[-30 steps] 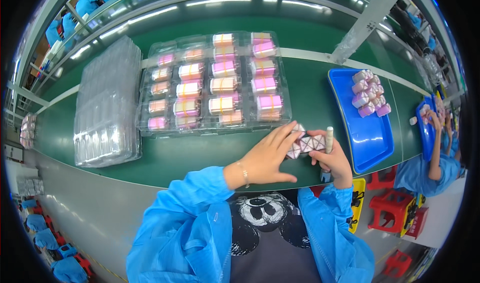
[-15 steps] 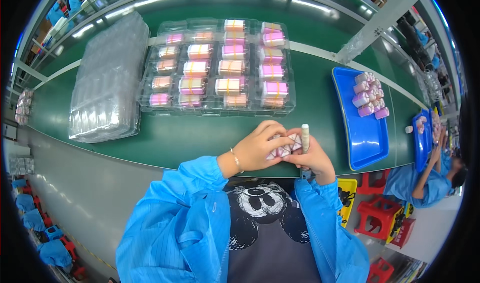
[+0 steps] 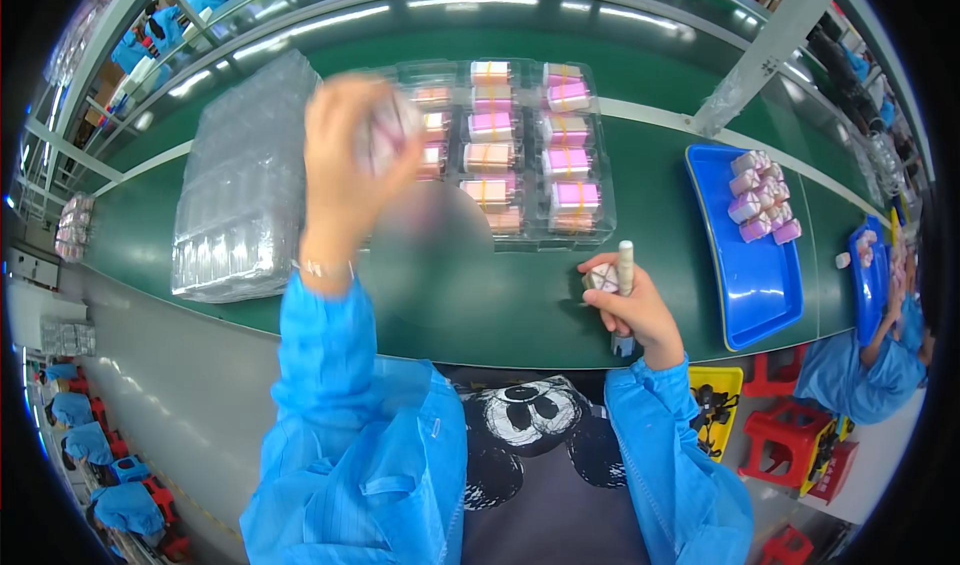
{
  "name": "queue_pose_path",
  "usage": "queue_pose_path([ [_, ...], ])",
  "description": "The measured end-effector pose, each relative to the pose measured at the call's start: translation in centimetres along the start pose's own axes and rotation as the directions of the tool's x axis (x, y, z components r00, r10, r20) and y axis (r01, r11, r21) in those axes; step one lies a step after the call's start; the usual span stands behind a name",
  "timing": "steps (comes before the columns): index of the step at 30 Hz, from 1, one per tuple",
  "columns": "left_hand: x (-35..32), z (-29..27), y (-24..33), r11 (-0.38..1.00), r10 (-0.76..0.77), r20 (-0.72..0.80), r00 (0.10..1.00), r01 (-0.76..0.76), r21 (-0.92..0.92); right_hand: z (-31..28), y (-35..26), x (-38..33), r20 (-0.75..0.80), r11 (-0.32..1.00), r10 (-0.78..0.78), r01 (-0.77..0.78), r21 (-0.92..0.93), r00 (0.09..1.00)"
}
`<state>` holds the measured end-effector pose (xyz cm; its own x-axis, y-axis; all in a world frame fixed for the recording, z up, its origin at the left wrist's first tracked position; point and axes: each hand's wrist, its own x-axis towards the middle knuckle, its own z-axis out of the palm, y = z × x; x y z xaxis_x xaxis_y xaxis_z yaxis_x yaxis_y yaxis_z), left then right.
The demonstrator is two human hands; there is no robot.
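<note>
My left hand [image 3: 345, 155], smeared by motion, is raised over the left part of a clear plastic tray [image 3: 610, 215]. It grips a blurred pink-and-white piece with crossing dark lines [image 3: 388, 133]. Several pink, white and peach blocks with yellow-orange bands [image 3: 573, 199] sit in the tray's pockets. My right hand [image 3: 645, 310] is near the front edge of the green table, closed round an upright pale pen-like stick [image 3: 626, 265] with a white tip. The same hand also pinches a small whitish block with crossed lines on its end [image 3: 602, 278].
A tall stack of clear plastic trays [image 3: 240, 185] stands on the left. At the right is a blue tray [image 3: 760, 305] with a heap of pink-and-white blocks [image 3: 765, 195]. Another person [image 3: 860, 365] works beyond it. A metal post [image 3: 765, 50] rises behind.
My left hand has left my right hand and moved up and left over the clear tray, carrying a piece. The right hand stays near the edge with the stick and a block.
</note>
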<state>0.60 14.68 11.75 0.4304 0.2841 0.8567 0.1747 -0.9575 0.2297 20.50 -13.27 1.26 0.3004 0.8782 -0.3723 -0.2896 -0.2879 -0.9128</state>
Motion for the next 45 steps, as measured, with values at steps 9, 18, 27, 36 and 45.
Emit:
queue_pose_path([
  [9,6.4,9.9,-13.4,0.950,-0.102,0.806,0.583,-0.184,0.253,-2.5,-0.2,1.4,0.103,0.956,-0.102,0.069,0.285,0.990],
  [18,7.6,11.0,-13.5,0.987,-0.101,0.960,0.260,0.150,0.063,-2.3,-0.2,1.3,0.077,0.962,-0.076,0.053,0.269,0.994],
  [27,5.6,6.4,-21.5,0.873,-0.475,0.571,0.670,0.443,0.207,-2.1,-0.3,1.5,0.054,0.958,-0.074,0.056,0.282,0.996],
  [36,-2.5,7.1,-17.4,0.896,-0.072,0.536,0.841,-0.182,0.405,-2.2,-0.1,1.6,0.053,0.964,-0.066,0.050,0.261,0.996],
  [45,1.0,10.9,-17.1,0.994,-0.097,0.502,0.859,0.063,0.085,-2.1,-0.2,1.6,0.055,0.954,-0.094,0.074,0.292,0.994],
])
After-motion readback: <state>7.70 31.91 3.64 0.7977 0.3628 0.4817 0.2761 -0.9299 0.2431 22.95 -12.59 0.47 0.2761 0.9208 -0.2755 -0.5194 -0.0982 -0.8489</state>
